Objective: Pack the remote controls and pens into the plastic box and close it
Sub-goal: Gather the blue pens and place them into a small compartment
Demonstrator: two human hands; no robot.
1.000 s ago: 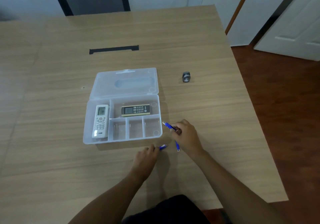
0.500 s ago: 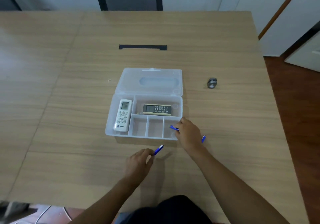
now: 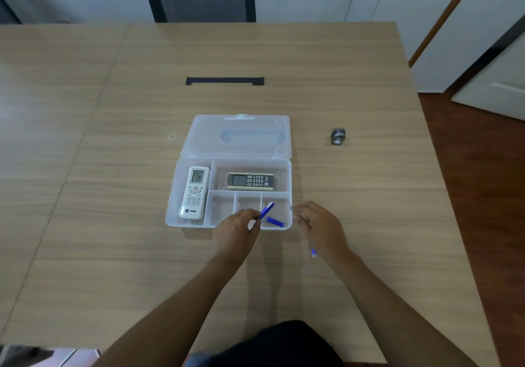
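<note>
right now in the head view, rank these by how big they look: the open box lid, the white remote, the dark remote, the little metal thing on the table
1. Open box lid
2. White remote
3. Dark remote, close to the white one but looks a little smaller
4. Metal thing, smallest though it lies farther from the camera

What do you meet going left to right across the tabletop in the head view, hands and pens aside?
White remote → dark remote, both inside the open plastic box → small grey roll lying apart on the table.

Light wood-grain worktop (image 3: 113,168); clear frosted plastic box (image 3: 173,196); white rectangular remote (image 3: 194,192); black-and-cream remote (image 3: 250,181); blue pens (image 3: 275,221).
</note>
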